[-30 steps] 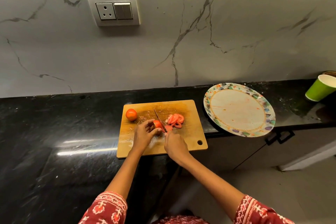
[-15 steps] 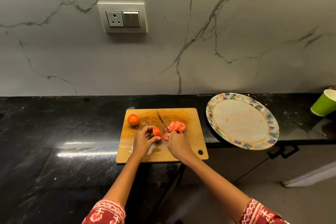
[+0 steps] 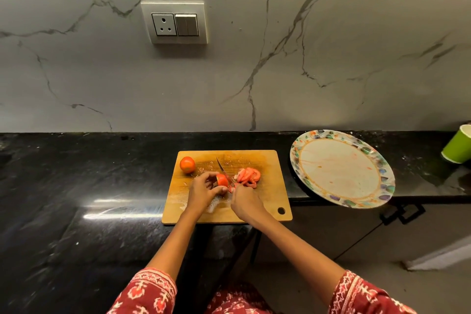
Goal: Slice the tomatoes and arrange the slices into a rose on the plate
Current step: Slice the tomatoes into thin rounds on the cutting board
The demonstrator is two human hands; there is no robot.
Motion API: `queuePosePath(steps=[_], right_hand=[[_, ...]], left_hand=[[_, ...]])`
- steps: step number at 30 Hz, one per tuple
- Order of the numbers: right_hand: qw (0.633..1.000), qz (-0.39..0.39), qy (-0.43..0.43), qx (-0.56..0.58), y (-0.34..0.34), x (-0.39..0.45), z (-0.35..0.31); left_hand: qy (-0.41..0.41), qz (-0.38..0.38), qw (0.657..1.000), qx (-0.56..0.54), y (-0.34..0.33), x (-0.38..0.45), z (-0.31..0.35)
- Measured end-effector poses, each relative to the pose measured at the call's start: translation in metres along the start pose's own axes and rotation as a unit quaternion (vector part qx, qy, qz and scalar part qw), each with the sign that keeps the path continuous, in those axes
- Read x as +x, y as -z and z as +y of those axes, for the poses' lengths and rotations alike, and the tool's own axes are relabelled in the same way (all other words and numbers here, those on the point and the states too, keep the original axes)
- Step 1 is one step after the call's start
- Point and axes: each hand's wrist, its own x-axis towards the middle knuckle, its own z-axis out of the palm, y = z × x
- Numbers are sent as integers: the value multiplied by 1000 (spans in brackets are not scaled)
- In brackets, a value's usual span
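On the wooden cutting board (image 3: 267,196) my left hand (image 3: 202,192) holds a partly cut tomato (image 3: 222,180) between fingers and thumb. My right hand (image 3: 244,201) grips a knife (image 3: 224,169) whose blade lies against the tomato's right face, tip pointing away from me. A heap of red slices (image 3: 248,176) lies just right of the blade. A whole tomato (image 3: 187,164) sits at the board's far left corner. The round plate (image 3: 382,186) with a patterned rim lies to the right, holding only smears of juice.
The board lies on a black stone counter (image 3: 89,186) against a marble wall with a socket plate (image 3: 174,21). A green paper cup (image 3: 458,148) stands at the far right. The plate overhangs the counter's front edge above a cabinet handle (image 3: 402,214).
The camera tilted up, so everything sits lower in the frame. The knife has shifted a little along the tomato; both hands stay in place on the board.
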Motion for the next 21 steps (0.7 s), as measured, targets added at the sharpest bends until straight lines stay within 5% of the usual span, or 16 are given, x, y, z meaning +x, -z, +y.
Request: queuePosePath(steps=[21], right_hand=[[999, -2, -33, 14, 1, -3, -5]], left_hand=[[-18, -9, 999, 48, 1, 3, 8]])
